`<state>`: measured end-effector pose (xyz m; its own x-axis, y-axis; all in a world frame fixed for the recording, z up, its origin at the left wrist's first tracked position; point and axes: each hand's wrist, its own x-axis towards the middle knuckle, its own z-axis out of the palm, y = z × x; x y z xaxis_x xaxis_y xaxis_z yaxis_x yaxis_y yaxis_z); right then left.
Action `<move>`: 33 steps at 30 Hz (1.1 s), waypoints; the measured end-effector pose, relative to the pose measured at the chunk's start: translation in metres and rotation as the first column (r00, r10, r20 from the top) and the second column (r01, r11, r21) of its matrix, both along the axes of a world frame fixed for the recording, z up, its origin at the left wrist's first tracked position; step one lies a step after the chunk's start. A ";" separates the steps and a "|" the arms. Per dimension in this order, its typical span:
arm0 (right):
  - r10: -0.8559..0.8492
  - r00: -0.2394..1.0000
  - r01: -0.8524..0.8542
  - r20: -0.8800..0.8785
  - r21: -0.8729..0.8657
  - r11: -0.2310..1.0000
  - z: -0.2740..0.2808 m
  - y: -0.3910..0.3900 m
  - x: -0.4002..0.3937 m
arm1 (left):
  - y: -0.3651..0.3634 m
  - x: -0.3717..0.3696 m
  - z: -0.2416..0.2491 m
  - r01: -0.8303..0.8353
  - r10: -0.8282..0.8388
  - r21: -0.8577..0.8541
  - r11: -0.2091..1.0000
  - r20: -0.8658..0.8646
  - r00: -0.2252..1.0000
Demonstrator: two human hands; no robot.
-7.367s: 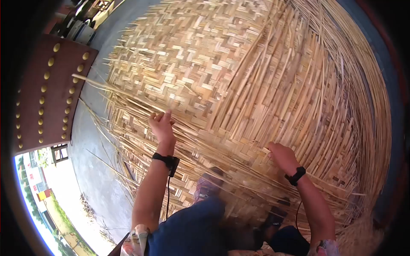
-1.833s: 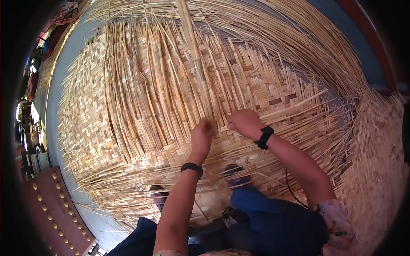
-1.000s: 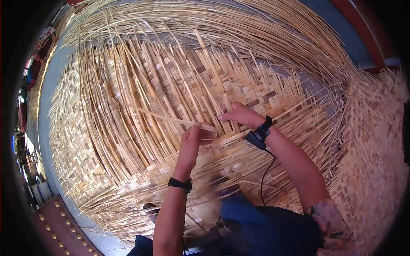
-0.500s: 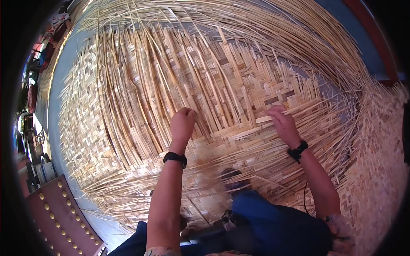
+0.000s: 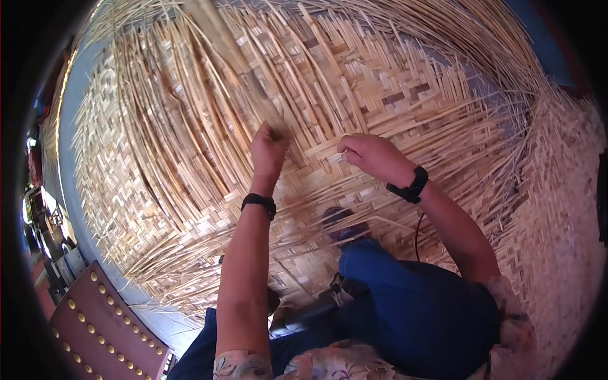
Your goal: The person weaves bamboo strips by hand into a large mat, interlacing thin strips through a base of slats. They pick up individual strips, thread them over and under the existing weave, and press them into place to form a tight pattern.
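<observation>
Under both hands spreads a large woven mat (image 5: 120, 171) of pale split strips, with many long loose strips standing out of its weave. My left hand (image 5: 268, 151), closed and blurred, grips the lower end of some strips (image 5: 244, 79) that rise, smeared by motion, toward the top of the view. To its right my right hand (image 5: 373, 155) is pinched at the weave, thumb and finger on a thin pale strip (image 5: 342, 154). Each wrist wears a black band.
A thick bundle of long strips (image 5: 468, 38) lies at the upper right. A second woven mat (image 5: 563, 190) covers the right side. A brown panel with gold studs (image 5: 107, 329) stands at the lower left. My shoe (image 5: 344, 225) rests on the mat.
My right hand has moved left, close to my left hand, and its fingers have closed. My left hand has lifted some strips, which now blur upward. The view has shifted slightly.
</observation>
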<state>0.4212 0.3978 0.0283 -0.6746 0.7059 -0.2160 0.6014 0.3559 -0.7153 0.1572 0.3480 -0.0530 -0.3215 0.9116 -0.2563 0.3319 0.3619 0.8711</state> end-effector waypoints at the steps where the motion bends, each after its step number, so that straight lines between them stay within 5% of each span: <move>1: 0.007 0.994 -0.003 0.105 -0.039 0.999 0.006 -0.006 0.015 | 0.006 0.003 0.002 -0.070 0.066 0.052 0.996 0.083 0.994; 4: 0.028 0.936 0.046 0.350 -0.201 0.979 0.032 -0.051 0.060 | 0.005 -0.004 0.006 0.030 -0.040 -0.051 0.998 -0.210 0.977; 7: 0.069 0.870 0.051 0.489 -0.227 0.972 0.035 -0.114 0.111 | -0.001 -0.001 0.022 -0.076 0.079 0.052 0.996 -0.044 0.996; 8: 0.011 0.897 0.057 0.442 -0.141 0.988 0.025 -0.134 0.128 | -0.004 -0.006 0.026 -0.035 0.072 0.181 0.983 -0.205 0.976; 11: -0.214 0.936 0.222 0.280 0.006 0.975 0.021 -0.163 0.141 | -0.018 -0.066 0.092 0.044 -0.043 0.065 0.997 -0.018 0.999; 12: -0.240 0.941 0.244 0.238 0.014 0.970 0.027 -0.165 0.140 | -0.025 -0.094 0.131 0.081 -0.075 -0.015 0.997 0.245 0.967; 15: -0.171 0.932 0.132 0.319 0.140 0.981 0.049 -0.161 0.143 | -0.064 -0.177 0.275 0.311 -0.322 -0.132 0.941 -0.069 0.944; 17: -0.099 0.980 0.065 0.175 0.191 0.979 0.078 -0.152 0.128 | -0.107 -0.224 0.375 0.309 -0.431 -0.335 0.890 -0.400 0.809; 19: -0.012 0.997 -0.004 0.072 0.220 0.976 0.093 -0.144 0.107 | -0.172 -0.248 0.464 0.083 -0.331 -0.400 0.913 -0.606 0.723; 21: 0.056 0.998 -0.059 0.020 0.236 0.970 0.110 -0.138 0.089 | -0.264 -0.280 0.517 -0.004 -0.281 -0.312 0.950 -0.859 0.427; 22: 0.085 0.996 -0.086 0.014 0.244 0.966 0.116 -0.135 0.084 | -0.316 -0.285 0.534 -0.130 -0.155 -0.233 0.964 -0.885 0.438; 23: 0.108 0.994 -0.108 0.017 0.249 0.962 0.122 -0.133 0.082 | -0.370 -0.279 0.540 -0.101 -0.088 -0.125 0.987 -0.947 0.307; 27: 0.116 0.989 -0.138 0.093 0.284 0.949 0.140 -0.118 0.086 | -0.606 -0.265 0.472 -0.618 0.368 0.032 0.785 -0.827 0.425; 31: 0.062 0.980 -0.126 0.187 0.352 0.928 0.178 -0.101 0.078 | -0.836 -0.218 0.287 -0.912 0.758 -0.070 0.405 -0.533 0.377; 33: 0.046 0.974 -0.131 0.220 0.389 0.912 0.202 -0.096 0.064 | -0.884 -0.169 0.198 -0.955 0.838 -0.152 0.255 -0.458 0.297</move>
